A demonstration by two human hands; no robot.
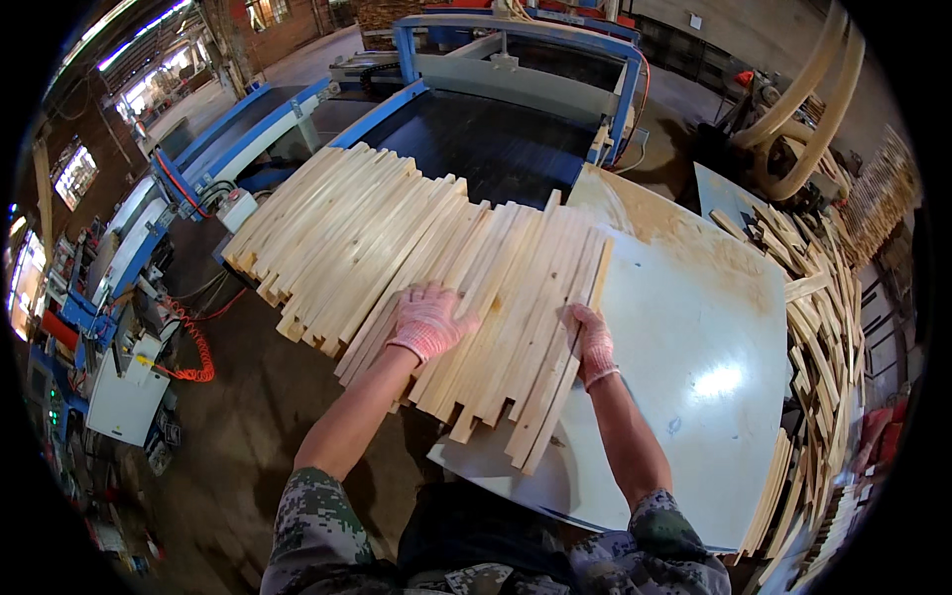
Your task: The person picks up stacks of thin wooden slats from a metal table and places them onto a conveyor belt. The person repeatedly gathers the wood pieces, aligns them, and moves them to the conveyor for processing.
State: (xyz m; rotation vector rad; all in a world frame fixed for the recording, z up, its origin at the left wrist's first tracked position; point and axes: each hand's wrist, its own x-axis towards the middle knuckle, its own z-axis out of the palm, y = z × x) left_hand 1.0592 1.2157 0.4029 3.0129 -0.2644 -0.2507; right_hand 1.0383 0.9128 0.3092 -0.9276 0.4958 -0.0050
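Observation:
Many pale wooden strips [524, 297] lie side by side in a broad, uneven row, their ends staggered. My left hand [430, 319], in a pinkish knit glove, rests flat on top of the strips with its fingers spread. At the right edge of the row my right hand [596, 343], gloved alike, is closed against the outermost strip; some of its fingers are hidden. Beneath the right part of the row is a smooth whitish board [684, 367]. The far ends of the strips reach a dark conveyor belt [466, 139].
A blue machine frame [631, 89] spans the belt. More wood strips [828, 327] are heaped along the board's right side, near thick beige hoses [808, 109]. To the left stand a pale control cabinet [124, 392] and a coiled orange air hose [198, 352].

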